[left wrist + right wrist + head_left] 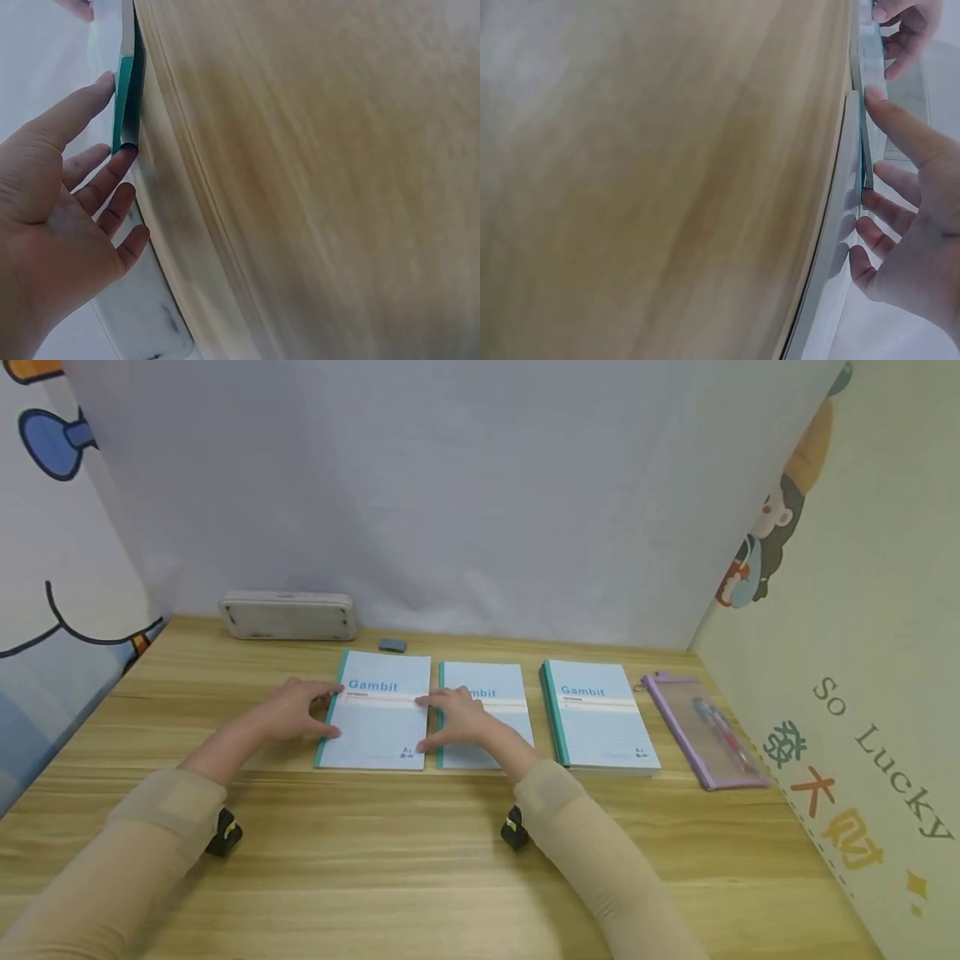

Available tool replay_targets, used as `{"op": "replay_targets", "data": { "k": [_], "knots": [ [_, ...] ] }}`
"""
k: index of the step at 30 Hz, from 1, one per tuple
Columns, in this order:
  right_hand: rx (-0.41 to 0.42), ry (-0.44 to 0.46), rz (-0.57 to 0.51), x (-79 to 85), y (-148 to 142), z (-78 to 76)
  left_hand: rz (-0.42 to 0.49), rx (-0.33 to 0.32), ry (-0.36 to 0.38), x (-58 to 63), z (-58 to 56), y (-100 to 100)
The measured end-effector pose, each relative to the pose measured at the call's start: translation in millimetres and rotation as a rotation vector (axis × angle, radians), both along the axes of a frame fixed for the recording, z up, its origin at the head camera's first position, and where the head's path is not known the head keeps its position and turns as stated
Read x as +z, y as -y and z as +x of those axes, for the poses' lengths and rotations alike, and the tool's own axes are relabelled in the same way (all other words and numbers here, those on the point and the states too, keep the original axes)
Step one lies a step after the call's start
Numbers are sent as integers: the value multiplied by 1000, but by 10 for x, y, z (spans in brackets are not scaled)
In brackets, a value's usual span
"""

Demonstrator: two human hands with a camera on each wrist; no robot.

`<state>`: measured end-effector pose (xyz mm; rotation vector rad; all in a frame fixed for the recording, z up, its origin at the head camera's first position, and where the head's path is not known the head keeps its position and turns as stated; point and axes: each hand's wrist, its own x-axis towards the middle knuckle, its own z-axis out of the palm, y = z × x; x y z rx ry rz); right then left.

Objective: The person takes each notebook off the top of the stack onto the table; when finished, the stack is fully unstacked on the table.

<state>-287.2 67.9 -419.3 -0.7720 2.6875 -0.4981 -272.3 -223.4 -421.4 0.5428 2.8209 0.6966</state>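
A light-blue "Gambit" notebook (378, 727) with a green spine lies between both hands, near the back of the table. My left hand (295, 710) grips its spine side; in the left wrist view, thumb and fingertips meet the green spine (126, 101), and a dark shadow shows beneath it. On the opposite edge, my right hand (462, 717) holds the notebook with thumb and fingers spread along the side. That edge stands slightly above a second notebook (480, 672), which the right hand partly covers. Farther right is a stack of similar notebooks (606, 718).
Behind the hands stand a whitish box-shaped case (288, 617) and a small grey eraser-like block (392, 645). A purple-edged see-through pouch (705, 731) with pens lies at the right. White cloth (450, 510) hangs along the wooden table's (360, 868) back edge.
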Motion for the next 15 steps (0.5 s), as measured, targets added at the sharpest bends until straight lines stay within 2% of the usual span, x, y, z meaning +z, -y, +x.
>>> {"op": "replay_targets", "data": {
  "k": [6,15],
  "knots": [
    [-10,-8,45,11,22,3,-65,-4,2,23,-2,-5],
    [25,-21,50,32,13,5,-93,-5,10,90,21,-16]
  ]
}}
